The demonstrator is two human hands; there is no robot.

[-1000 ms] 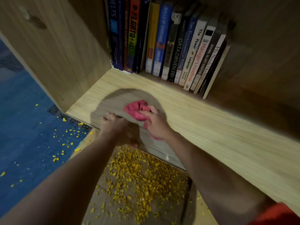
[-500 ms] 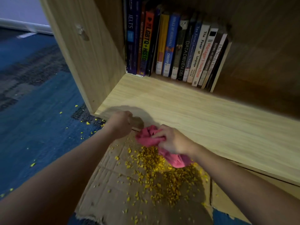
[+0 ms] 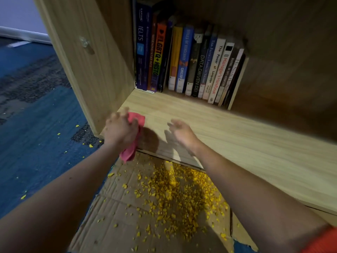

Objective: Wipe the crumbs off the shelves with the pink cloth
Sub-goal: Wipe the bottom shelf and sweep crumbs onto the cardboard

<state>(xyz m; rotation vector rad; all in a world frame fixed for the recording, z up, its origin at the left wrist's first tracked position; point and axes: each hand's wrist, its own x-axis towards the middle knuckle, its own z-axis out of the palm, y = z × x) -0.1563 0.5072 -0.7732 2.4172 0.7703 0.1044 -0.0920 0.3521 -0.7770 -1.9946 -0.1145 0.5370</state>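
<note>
Entry 1, change: half a second before, my right hand [image 3: 180, 133] gripped the pink cloth [image 3: 138, 119] over the cardboard [image 3: 113, 212], and my left hand [image 3: 119, 131] sat fisted at the shelf edge. The cloth had since passed to my left hand and moved up to the front left corner of the shelf [image 3: 237, 143], at 10 o'clock from the crumb pile.

Entry 2, pink cloth: bunched, with its long axis running roughly 1 o'clock to 7 o'clock. The upper end lay on the shelf board and the lower end hung past the front lip toward the cardboard.

Entry 3, left hand: fingers curled round the cloth's middle, blurred.

Entry 4, right hand: empty, fingers loosely spread, above the shelf at 3 o'clock from the left hand and apart from it.

Entry 5, crumbs [image 3: 180, 196]: yellow, heaped on the cardboard at 6 o'clock from both hands, with strays on the blue carpet [image 3: 42, 136] at 9 o'clock.

Entry 6, books [image 3: 193, 61]: upright row at 12 o'clock, at the back of the shelf.
</note>
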